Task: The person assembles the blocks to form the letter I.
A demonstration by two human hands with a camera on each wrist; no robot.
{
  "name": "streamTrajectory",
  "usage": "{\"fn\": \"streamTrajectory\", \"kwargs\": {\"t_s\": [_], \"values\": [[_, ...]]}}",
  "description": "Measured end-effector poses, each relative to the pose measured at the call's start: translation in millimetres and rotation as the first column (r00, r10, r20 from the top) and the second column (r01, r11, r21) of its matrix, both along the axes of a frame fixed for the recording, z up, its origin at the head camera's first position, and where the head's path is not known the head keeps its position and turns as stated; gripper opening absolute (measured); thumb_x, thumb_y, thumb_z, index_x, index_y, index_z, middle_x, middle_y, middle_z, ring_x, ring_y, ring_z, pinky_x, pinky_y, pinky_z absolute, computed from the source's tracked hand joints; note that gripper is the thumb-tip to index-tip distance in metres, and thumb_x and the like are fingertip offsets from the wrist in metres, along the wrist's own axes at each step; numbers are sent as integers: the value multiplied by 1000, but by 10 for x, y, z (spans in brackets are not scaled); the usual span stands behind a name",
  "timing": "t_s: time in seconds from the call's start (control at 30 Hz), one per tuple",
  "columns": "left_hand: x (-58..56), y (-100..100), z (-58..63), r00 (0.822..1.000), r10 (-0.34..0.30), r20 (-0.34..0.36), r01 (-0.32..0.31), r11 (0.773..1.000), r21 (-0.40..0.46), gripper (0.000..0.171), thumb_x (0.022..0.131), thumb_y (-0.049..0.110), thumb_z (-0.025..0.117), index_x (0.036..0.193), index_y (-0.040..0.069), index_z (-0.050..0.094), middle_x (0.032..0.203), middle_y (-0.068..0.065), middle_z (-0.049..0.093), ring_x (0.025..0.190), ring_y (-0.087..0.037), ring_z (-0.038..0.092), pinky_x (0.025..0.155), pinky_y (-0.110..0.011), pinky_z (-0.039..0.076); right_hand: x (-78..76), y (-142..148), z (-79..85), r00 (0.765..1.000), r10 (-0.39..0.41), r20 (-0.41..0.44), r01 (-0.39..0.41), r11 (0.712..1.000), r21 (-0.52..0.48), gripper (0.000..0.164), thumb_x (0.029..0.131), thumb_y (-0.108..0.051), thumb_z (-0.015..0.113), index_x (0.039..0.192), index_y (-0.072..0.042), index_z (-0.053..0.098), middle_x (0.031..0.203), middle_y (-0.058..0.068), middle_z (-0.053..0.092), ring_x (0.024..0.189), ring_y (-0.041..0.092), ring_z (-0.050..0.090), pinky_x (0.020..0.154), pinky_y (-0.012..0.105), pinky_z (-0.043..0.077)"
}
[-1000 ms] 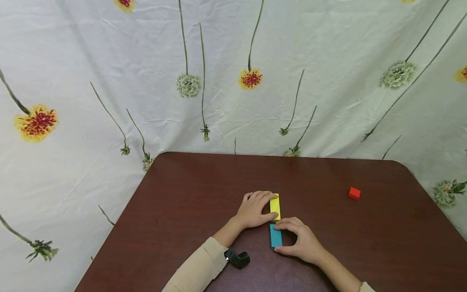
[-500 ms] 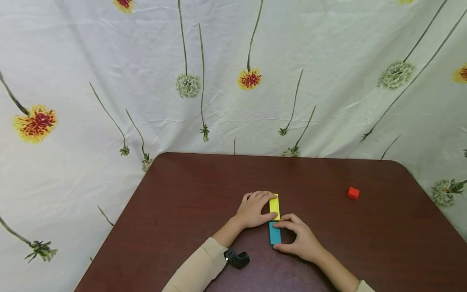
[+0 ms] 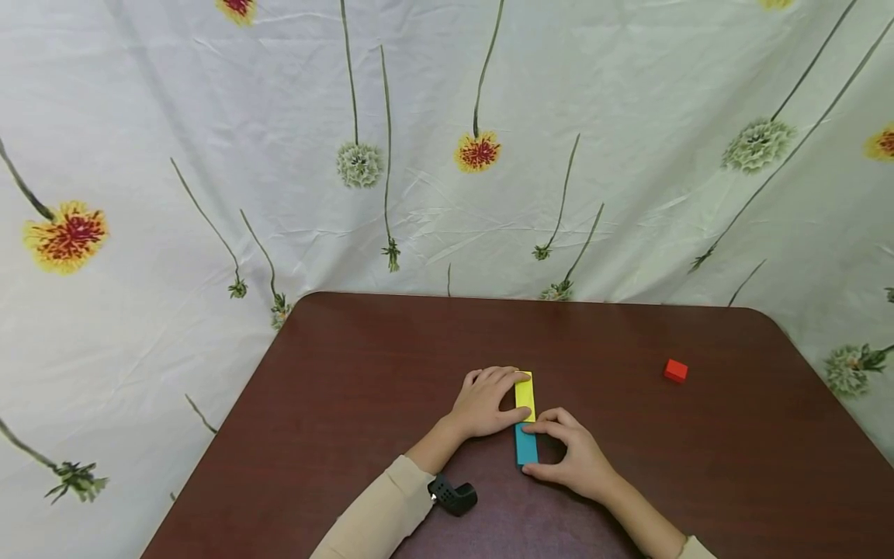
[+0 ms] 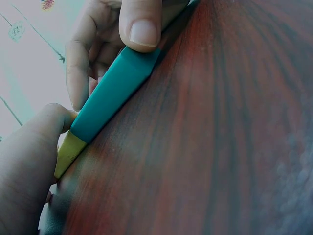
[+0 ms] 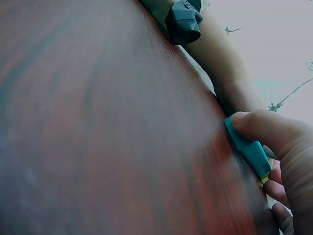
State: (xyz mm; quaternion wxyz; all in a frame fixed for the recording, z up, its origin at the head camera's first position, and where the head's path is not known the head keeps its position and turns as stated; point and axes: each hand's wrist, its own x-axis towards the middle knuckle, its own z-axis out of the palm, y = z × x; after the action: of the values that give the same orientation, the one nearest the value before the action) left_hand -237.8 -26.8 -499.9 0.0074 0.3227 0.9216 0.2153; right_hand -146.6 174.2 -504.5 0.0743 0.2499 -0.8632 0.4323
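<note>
A yellow rectangular block point(image 3: 525, 397) lies on the dark wooden table. My left hand point(image 3: 483, 402) grips it by its two ends, thumb at the near end and fingers at the far end. End to end with it, on the near side, lies a blue block point(image 3: 527, 446). My right hand point(image 3: 578, 458) pinches that blue block between thumb and fingers at its ends. In the left wrist view the blue block point(image 4: 113, 93) meets the yellow block point(image 4: 69, 152) in one line. The right wrist view shows the thumb on the blue block's point(image 5: 248, 149) near end.
A small red block point(image 3: 676, 370) sits apart at the right of the table point(image 3: 391, 341). A black wrist device point(image 3: 454, 495) is strapped at the left wrist. Behind the table's far edge hangs a white flowered cloth point(image 3: 293, 116).
My right hand has slid the blue block away from me, closing the small gap to the yellow block. My left hand has stayed on the yellow block.
</note>
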Motion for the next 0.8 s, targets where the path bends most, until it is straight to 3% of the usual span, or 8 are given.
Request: {"fn": "streamTrajectory", "kwargs": {"t_s": [0.5,0.8], "values": [[13,1,15,1000,1,-6,-1,1000,7,56,95,53,53,145,28,46,148,0,43,137,-21,36,107,-51,25,-3,-16,9,1000,-11,-12,11,1000,2,48,72,-28,88,116,-18,72,111,-9,54,104,11,54,89,39,48],[4,4,6,1000,4,-5,-4,1000,6,57,95,55,52,145,29,45,149,1,43,137,-20,36,107,-51,25,-10,-13,1,1000,-25,3,25,1000,8,47,73,-32,88,115,-20,71,125,-1,54,114,20,54,93,46,46]]}}
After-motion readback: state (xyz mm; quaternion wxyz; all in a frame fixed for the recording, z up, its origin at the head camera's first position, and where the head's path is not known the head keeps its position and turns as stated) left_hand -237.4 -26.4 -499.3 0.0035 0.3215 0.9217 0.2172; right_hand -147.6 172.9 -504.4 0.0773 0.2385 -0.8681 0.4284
